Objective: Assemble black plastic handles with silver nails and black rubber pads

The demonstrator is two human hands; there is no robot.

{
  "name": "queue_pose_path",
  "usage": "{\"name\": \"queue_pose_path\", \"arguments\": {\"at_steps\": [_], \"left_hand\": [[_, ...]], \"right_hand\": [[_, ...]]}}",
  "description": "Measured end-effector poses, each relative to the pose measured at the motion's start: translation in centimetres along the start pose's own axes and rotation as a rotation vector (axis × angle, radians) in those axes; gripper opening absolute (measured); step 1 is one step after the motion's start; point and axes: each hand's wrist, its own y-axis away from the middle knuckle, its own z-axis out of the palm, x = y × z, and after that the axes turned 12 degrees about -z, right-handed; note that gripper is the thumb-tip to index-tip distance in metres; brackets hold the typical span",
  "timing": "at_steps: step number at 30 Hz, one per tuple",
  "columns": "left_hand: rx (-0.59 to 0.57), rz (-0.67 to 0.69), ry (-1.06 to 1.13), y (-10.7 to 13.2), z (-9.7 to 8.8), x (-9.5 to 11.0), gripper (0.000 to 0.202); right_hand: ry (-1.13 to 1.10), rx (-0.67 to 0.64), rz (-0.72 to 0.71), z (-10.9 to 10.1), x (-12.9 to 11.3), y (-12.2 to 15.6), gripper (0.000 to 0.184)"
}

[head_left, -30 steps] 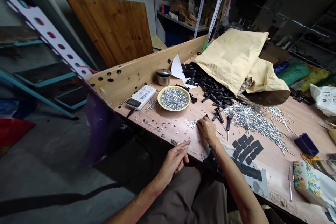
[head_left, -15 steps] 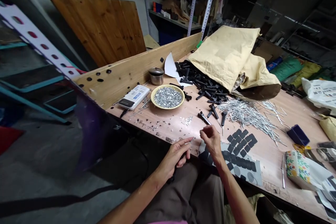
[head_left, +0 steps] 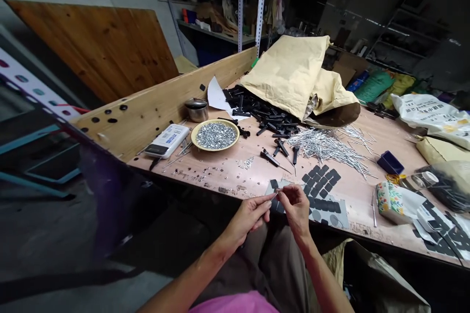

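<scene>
In front of my lap, at the table's front edge, my left hand (head_left: 253,215) is closed on a thin metal rod (head_left: 274,196), only whose tip shows past the fingers. My right hand (head_left: 296,205) pinches thumb and forefinger together at that tip; whatever small piece lies between them is hidden. Just beyond the hands, a grey sheet (head_left: 343,212) carries rows of black rounded pads (head_left: 319,180). Several black plastic parts with metal rods (head_left: 270,158) lie farther back, near a scatter of small washers (head_left: 246,162). To the left stands a yellow bowl (head_left: 193,141) full of small metal pieces.
A pile of metal rods (head_left: 330,146) and a heap of black parts (head_left: 270,115) lie below a large paper sack (head_left: 286,76). Along the left run a wooden board (head_left: 147,116), a lidded metal pot (head_left: 198,113) and a white device (head_left: 169,139). A blue box (head_left: 389,162) stands right.
My right hand has come in to meet the rod tip at my left hand, closing the gap between them. The whole view has turned to the right.
</scene>
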Motion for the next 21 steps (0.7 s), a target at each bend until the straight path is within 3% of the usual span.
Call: {"name": "queue_pose_path", "arguments": {"at_steps": [5, 8, 10, 16, 21], "left_hand": [[0.008, -0.003, -0.008, 0.2, 0.5, -0.6, 0.066], [0.004, -0.002, -0.021, 0.2, 0.8, -0.8, 0.070], [-0.007, -0.005, -0.045, 0.3, 0.9, -0.7, 0.072], [-0.093, -0.068, -0.142, 1.0, 0.5, 0.3, 0.066], [-0.135, -0.126, -0.208, 1.1, -0.1, 0.5, 0.062]], "right_hand": [[0.275, -0.050, -0.239, -0.8, -0.1, 1.1, 0.008], [0.406, -0.098, -0.439, -1.3, -0.5, 1.5, 0.014], [0.418, -0.111, -0.477, -1.7, -0.9, 1.6, 0.016], [0.244, -0.222, -0.225, -3.0, -1.7, 0.9, 0.014], [0.126, -0.359, -0.055, -4.2, -2.1, 0.2, 0.023]]}}
